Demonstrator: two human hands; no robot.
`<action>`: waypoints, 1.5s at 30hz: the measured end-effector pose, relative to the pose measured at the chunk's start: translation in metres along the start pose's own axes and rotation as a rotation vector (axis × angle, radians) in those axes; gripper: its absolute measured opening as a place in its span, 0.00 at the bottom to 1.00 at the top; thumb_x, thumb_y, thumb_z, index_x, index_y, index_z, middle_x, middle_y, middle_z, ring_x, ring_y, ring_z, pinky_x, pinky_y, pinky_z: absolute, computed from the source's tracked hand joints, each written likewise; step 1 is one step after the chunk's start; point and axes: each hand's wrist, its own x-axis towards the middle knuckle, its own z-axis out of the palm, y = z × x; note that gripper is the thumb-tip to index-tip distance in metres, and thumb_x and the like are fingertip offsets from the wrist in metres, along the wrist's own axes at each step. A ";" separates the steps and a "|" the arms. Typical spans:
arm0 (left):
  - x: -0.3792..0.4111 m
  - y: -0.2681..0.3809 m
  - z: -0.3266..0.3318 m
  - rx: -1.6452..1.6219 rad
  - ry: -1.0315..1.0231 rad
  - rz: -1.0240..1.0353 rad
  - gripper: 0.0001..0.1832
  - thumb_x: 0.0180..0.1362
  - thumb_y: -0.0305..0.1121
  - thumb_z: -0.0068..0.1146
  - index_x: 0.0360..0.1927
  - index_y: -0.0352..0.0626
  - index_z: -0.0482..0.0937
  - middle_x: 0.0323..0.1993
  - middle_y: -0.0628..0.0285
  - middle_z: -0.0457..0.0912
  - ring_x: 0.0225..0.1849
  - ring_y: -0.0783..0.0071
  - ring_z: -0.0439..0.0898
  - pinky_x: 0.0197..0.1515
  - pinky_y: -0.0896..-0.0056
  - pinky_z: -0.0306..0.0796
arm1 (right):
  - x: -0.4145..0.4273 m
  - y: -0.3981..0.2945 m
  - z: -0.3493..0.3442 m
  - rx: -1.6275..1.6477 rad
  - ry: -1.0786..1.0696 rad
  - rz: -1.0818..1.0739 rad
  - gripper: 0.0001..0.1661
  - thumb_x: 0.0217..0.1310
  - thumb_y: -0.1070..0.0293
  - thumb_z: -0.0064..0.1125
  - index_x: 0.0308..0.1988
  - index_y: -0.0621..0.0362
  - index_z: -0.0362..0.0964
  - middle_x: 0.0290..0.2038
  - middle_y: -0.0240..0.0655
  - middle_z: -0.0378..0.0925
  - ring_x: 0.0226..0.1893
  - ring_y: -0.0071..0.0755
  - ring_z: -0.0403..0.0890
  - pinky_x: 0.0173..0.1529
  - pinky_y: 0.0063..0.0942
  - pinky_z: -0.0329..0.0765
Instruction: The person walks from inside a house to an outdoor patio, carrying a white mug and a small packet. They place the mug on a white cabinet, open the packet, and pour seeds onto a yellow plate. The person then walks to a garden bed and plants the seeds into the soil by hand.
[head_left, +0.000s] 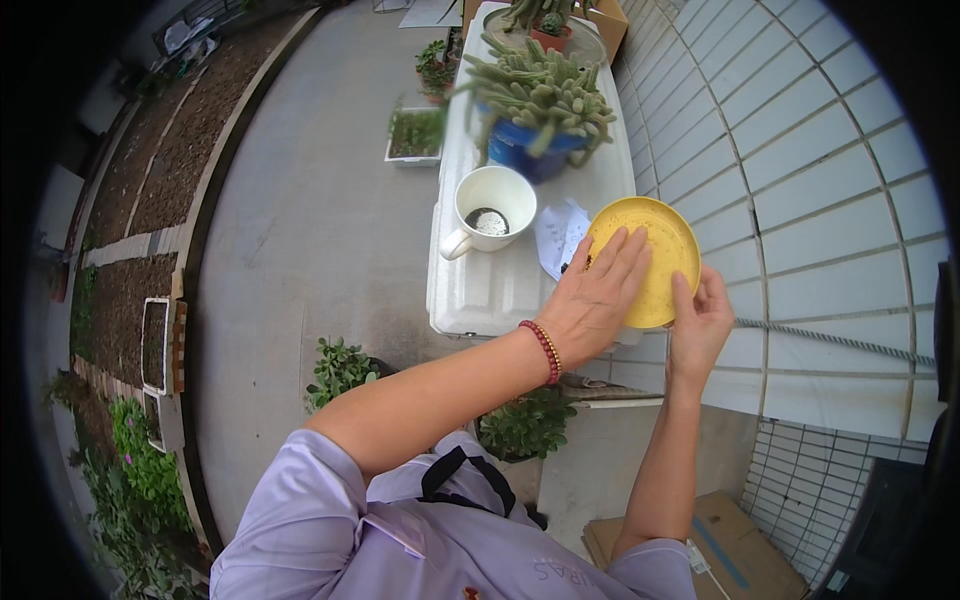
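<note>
A shallow yellow saucer (664, 225), with dark specks on its inner face, is tilted towards me. My right hand (697, 322) grips its lower right rim, thumb on the inner face and fingers behind. Flat across the left part of the saucer lies my left hand (596, 307), with a red beaded bracelet (541, 345) at the wrist. Under the saucer's left side a creased white paper (559, 229) bearing writing shows, with dark bits near my left fingertips. To the left, a white mug (517, 196) contains dark matter with a pale patch.
A white foam box (487, 300) carries these things, plus a cactus (540, 90) in a blue pot (517, 150). A tiled wall (817, 225) runs along the right. Potted plants (341, 371) stand near my feet, and flattened cardboard (720, 532) lies at lower right.
</note>
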 end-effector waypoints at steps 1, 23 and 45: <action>-0.002 0.000 0.000 0.000 -0.007 0.001 0.36 0.54 0.27 0.50 0.69 0.35 0.57 0.72 0.50 0.54 0.73 0.55 0.56 0.69 0.48 0.56 | 0.000 0.001 0.000 0.010 0.005 -0.003 0.10 0.64 0.78 0.56 0.46 0.68 0.72 0.39 0.34 0.81 0.38 0.17 0.76 0.43 0.16 0.72; -0.007 -0.017 0.000 0.002 0.006 -0.098 0.32 0.56 0.25 0.47 0.66 0.29 0.60 0.69 0.45 0.59 0.68 0.55 0.62 0.67 0.55 0.56 | 0.002 -0.007 0.006 -0.002 0.051 -0.043 0.06 0.66 0.77 0.55 0.43 0.66 0.71 0.33 0.31 0.79 0.32 0.13 0.74 0.35 0.13 0.71; -0.019 -0.022 -0.003 -0.093 -0.016 -0.098 0.26 0.53 0.24 0.49 0.59 0.33 0.69 0.62 0.51 0.70 0.65 0.54 0.66 0.65 0.56 0.60 | -0.001 -0.012 0.017 -0.096 0.108 -0.227 0.08 0.66 0.76 0.55 0.44 0.67 0.73 0.33 0.30 0.77 0.32 0.13 0.75 0.32 0.13 0.74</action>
